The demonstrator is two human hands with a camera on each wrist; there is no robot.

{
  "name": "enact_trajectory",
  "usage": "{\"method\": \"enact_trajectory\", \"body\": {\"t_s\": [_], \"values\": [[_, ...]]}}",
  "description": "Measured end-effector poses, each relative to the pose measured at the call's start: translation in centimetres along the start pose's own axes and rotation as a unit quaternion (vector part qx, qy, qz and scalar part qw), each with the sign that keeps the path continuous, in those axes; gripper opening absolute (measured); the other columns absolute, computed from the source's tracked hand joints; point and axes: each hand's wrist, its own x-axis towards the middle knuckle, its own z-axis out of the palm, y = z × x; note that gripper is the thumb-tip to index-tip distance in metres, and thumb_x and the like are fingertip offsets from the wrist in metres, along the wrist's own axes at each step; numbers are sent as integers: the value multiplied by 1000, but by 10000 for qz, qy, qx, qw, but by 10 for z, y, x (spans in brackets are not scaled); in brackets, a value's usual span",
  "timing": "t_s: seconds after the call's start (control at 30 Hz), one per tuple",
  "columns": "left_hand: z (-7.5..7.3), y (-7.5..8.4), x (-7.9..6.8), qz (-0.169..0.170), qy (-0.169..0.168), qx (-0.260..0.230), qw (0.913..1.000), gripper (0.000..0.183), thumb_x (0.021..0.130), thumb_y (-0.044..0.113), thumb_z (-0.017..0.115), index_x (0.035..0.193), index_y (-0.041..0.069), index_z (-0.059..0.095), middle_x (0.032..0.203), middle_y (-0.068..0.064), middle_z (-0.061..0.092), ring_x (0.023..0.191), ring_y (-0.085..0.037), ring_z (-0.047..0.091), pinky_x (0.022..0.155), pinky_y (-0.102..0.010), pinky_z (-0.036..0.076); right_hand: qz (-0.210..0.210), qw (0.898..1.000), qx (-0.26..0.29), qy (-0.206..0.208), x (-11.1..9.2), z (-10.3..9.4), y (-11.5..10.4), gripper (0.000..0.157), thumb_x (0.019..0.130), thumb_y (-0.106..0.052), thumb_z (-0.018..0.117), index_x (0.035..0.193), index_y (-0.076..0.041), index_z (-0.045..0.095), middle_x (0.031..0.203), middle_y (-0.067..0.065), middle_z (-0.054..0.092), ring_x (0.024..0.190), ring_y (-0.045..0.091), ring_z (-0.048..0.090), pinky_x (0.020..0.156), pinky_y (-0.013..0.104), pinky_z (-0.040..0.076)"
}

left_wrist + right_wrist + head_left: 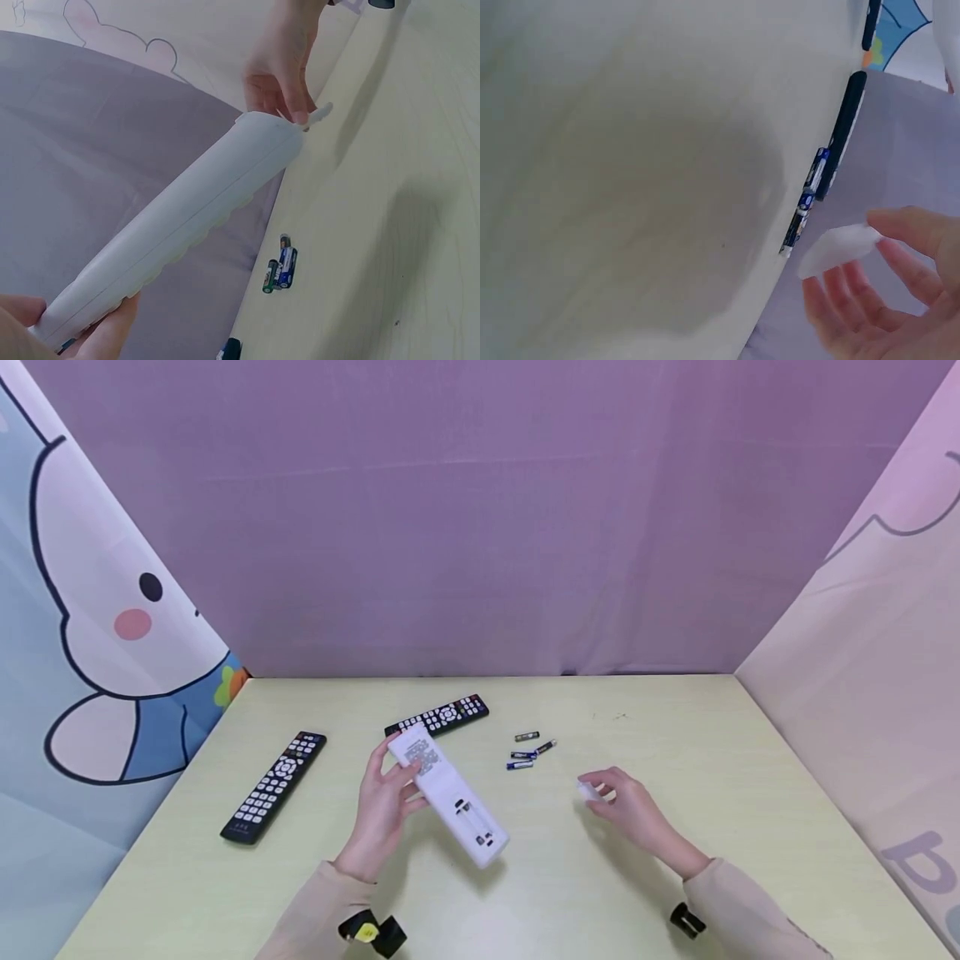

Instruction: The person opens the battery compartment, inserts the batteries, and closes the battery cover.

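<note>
My left hand (381,810) grips a white remote control (453,793) near its far end, thumb across its back. The remote is held tilted above the table, its back toward me, and the uncovered battery compartment (474,822) shows no batteries. In the left wrist view the remote (172,199) appears from its side. My right hand (630,806), apart from the remote to its right, pinches a small white battery cover (840,247) between thumb and fingers. Several small batteries (522,755) lie in a loose group on the table, beyond and between the two hands.
One black remote (276,787) lies on the left side of the pale table (600,893). Another black remote (442,717) lies farther back, partly covered by the white one in the head view. A purple curtain (480,527) hangs behind the table, with printed cloths at both sides.
</note>
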Motion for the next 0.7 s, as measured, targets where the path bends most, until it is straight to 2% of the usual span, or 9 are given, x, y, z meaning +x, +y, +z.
{"method": "enact_trajectory", "body": {"t_s": [0.23, 0.37, 0.7], "values": [[-2, 0, 0, 37, -16, 10, 10000, 57, 88, -1, 44, 137, 20, 24, 95, -2, 61, 73, -17, 64, 64, -31, 54, 525, 9961, -428, -565, 3, 0, 4, 28, 73, 5, 64, 100, 0, 63, 86, 8, 58, 76, 20, 55, 53, 20, 46], [-3, 0, 0, -6, 9, 15, 10000, 55, 88, -1, 44, 134, 23, 27, 95, -2, 61, 74, -18, 64, 66, -33, 54, 710, 9935, -588, -671, 5, 2, 8, 26, 73, 3, 64, 98, -2, 64, 85, 6, 58, 75, 17, 55, 58, 24, 47], [-3, 0, 0, -5, -7, 44, 10000, 57, 88, -1, 44, 136, 21, 24, 97, -3, 60, 75, -18, 64, 66, -33, 54, 551, 9919, -893, -717, 5, 4, 13, 26, 71, 4, 64, 95, -4, 65, 82, 5, 58, 72, 16, 54, 61, 27, 47]]}}
